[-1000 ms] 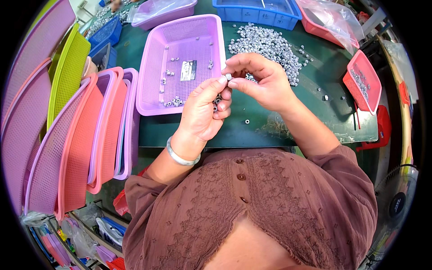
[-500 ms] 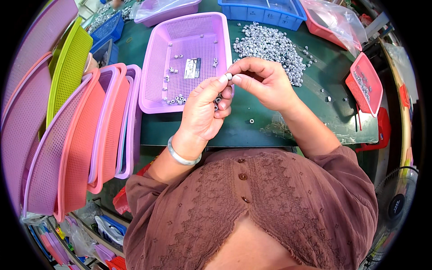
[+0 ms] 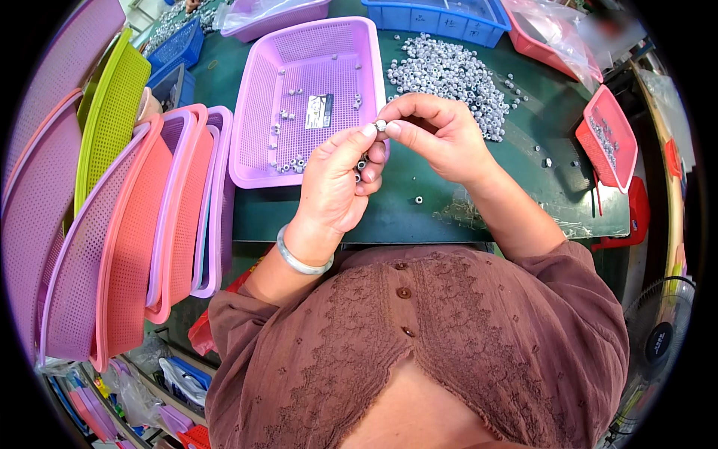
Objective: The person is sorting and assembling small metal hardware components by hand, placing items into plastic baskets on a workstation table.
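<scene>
A small silvery bead-like piece [image 3: 381, 126] is pinched between the thumbs and fingertips of both hands, over the right rim of a purple perforated basket [image 3: 379, 82]. My left hand [image 3: 336, 176] also has several similar grey pieces [image 3: 360, 166] curled in its fingers. From the right, my right hand [image 3: 445, 142] is closed on the same pinched piece. Inside the basket lie a few scattered grey pieces [image 3: 293, 165] and a small printed label [image 3: 319, 111]. Beyond my right hand spreads a large heap of grey ring-shaped pieces [image 3: 449, 82] on the green table [image 3: 389, 221].
Nested purple, pink and green baskets [image 3: 127, 239] stand at the left. A blue bin [image 3: 441, 22] sits at the back, and a pink basket [image 3: 628, 142] with grey pieces at the right. One loose piece [image 3: 419, 200] lies near the table's front edge. A fan [image 3: 658, 340] stands lower right.
Both hands stay at nearly the same spot. The pinched piece looks slightly turned between the fingertips. The whole view has shifted very slightly.
</scene>
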Available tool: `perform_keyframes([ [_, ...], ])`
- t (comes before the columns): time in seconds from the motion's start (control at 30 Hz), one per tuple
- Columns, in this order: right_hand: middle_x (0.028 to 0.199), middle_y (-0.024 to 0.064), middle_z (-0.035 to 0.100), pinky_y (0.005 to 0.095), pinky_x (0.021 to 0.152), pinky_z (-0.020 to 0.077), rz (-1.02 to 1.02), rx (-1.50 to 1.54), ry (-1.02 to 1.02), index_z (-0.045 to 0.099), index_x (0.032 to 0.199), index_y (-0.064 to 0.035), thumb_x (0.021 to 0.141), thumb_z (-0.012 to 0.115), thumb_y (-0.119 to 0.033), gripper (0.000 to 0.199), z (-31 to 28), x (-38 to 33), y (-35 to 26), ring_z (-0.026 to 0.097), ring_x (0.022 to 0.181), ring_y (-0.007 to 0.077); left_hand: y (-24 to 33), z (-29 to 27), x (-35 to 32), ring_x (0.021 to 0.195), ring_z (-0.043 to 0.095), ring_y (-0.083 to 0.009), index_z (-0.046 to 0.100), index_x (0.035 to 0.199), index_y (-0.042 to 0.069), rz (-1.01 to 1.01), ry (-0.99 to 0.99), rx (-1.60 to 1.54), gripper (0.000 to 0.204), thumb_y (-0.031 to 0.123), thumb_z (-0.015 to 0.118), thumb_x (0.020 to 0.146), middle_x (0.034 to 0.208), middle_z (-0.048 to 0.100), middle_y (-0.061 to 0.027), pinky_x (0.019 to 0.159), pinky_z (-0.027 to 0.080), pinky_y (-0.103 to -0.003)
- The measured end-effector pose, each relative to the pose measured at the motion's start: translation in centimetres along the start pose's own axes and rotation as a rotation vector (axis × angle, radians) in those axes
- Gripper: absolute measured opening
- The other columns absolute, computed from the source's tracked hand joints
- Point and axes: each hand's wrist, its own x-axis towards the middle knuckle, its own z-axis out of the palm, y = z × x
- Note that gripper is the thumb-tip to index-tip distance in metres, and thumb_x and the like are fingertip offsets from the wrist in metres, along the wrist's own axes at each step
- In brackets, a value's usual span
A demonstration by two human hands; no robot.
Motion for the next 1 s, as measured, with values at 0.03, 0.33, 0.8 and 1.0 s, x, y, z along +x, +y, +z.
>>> perform_keyframes([
  [0.03,0.078,0.0019,0.061,0.0218,0.065,0.046,-0.007,0.003,-0.001,0.06,0.089,0.0016,0.08,0.058,-0.004,0.01,0.02,0.0,0.04,0.055,0.071,0.0065,-0.01,-0.03,0.0,0.051,0.042,-0.0063,0.058,0.081,0.004,0.001,0.002,0.003,0.012,0.014,0.054,0.085,0.068,0.052,-0.0018,0.039,0.028,-0.016],
  [0.33,0.082,0.0059,0.06,0.0241,0.067,0.0472,-0.041,-0.056,-0.043,0.058,0.091,0.0037,0.082,0.054,-0.001,0.01,-0.21,-0.06,0.16,0.057,0.073,0.0111,-0.2,-0.01,0.01,0.051,0.043,-0.0063,0.058,0.08,0.004,0.027,0.007,0.016,0.012,0.013,0.054,0.085,0.067,0.052,-0.0022,0.039,0.028,-0.016],
  [0.8,0.095,0.0087,0.058,0.0248,0.073,0.0471,-0.103,-0.125,-0.047,0.057,0.094,0.0029,0.08,0.056,0.002,0.014,-0.58,-0.24,0.19,0.056,0.085,0.0129,-0.41,0.03,0.11,0.051,0.043,-0.0043,0.059,0.085,0.003,0.072,0.01,0.068,0.01,0.012,0.058,0.083,0.068,0.053,-0.0013,0.04,0.029,-0.015],
  [1.0,0.097,0.0088,0.057,0.0252,0.074,0.0471,-0.094,-0.149,-0.05,0.058,0.094,0.0022,0.079,0.057,0.002,0.015,-0.66,-0.38,0.03,0.056,0.086,0.0137,-0.51,0.16,0.14,0.051,0.044,-0.0045,0.06,0.088,0.002,0.104,0.021,0.12,0.012,0.012,0.058,0.083,0.069,0.054,-0.0019,0.04,0.03,-0.015],
])
